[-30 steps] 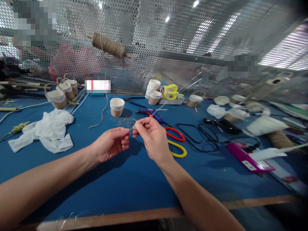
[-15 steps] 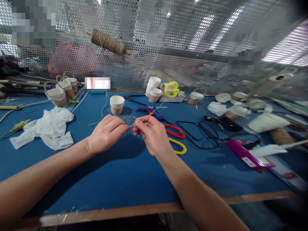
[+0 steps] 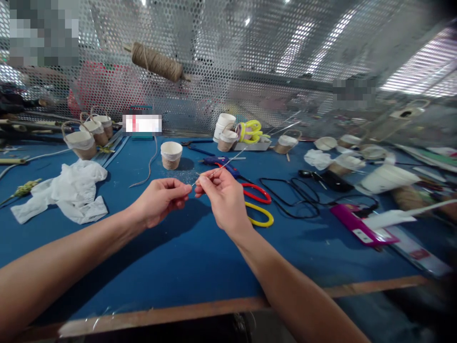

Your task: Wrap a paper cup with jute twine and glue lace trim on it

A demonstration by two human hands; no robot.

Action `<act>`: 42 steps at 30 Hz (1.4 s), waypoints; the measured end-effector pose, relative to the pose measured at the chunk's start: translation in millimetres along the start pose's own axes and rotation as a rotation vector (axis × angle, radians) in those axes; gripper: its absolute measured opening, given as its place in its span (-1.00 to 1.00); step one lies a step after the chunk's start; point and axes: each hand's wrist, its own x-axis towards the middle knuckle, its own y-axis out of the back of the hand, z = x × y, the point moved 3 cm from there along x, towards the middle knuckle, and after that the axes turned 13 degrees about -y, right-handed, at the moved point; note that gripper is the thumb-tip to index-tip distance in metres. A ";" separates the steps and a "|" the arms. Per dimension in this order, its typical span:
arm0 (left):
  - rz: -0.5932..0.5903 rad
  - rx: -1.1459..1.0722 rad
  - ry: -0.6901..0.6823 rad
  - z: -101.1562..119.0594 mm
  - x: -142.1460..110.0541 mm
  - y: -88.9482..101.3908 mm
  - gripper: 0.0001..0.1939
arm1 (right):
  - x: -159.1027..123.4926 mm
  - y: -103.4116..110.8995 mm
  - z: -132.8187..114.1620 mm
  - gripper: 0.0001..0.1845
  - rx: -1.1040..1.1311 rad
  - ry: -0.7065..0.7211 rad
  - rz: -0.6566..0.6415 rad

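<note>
My left hand [image 3: 164, 200] pinches one end of a thin, pale strand [image 3: 233, 157], twisted like wire or twine. My right hand [image 3: 224, 197] grips the same strand a short way along, and its free end sticks out up and to the right. The two hands almost meet above the blue table [image 3: 178, 267]. Behind them stands a small white cup with a brown wrapped lower part [image 3: 172, 156]. A blue glue gun [image 3: 223, 166] lies just beyond my right hand. Scissors with a red and a yellow handle [image 3: 262, 219] lie partly hidden under that hand.
White crumpled fabric [image 3: 76, 188] and several handled small pots [image 3: 80, 145] are on the left. A twine spool [image 3: 157, 62] hangs on the mesh [image 3: 214, 57]. At right are black cables [image 3: 296, 200], a magenta power strip [image 3: 357, 226] and stacked white cups [image 3: 387, 180].
My left hand has rolled over, so its thumb side now shows while it keeps its pinch. My right hand stays in nearly the same spot. The view has shifted slightly.
</note>
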 end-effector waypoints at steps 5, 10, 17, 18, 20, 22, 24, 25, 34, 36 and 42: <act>-0.107 -0.388 0.286 -1.1 -2.4 -3.3 -0.83 | -1.2 -0.7 -3.0 -0.90 -0.063 0.029 -0.030; -0.096 -0.158 0.211 3.7 0.9 3.2 -0.81 | 2.5 3.0 -1.3 -0.89 -0.065 0.021 -0.031; -0.108 0.227 -0.047 14.2 0.8 2.3 -0.85 | 3.7 4.1 -3.2 -0.90 -0.097 0.018 -0.048; -0.105 0.206 -0.022 13.5 0.2 2.1 -0.84 | 3.0 3.6 -3.6 -0.90 -0.107 0.023 -0.050; -0.112 0.091 0.073 11.2 -1.3 2.0 -0.84 | 1.1 2.5 -4.5 -0.91 -0.122 0.034 -0.056; -0.150 -0.078 0.195 9.2 -3.3 1.6 -0.83 | -1.0 1.6 -6.0 -0.91 -0.125 0.047 -0.065; -0.210 -0.224 0.291 9.1 -5.4 1.0 -0.82 | -3.0 0.9 -8.1 -0.91 -0.122 0.060 -0.093; -0.240 -0.275 0.318 9.6 -6.3 0.9 -0.83 | -3.9 0.7 -9.3 -0.91 -0.115 0.067 -0.112; -0.403 -0.384 0.314 6.1 -7.0 1.1 -0.79 | -5.3 1.0 -14.4 -0.90 -0.097 0.051 -0.216; -0.408 -0.376 0.317 3.9 -6.3 2.1 -0.78 | -5.3 1.0 -14.1 -0.90 -0.109 0.045 -0.209; -0.402 -0.149 0.262 3.7 0.7 12.1 -0.69 | -1.3 1.7 -11.7 -0.89 -0.144 0.021 -0.198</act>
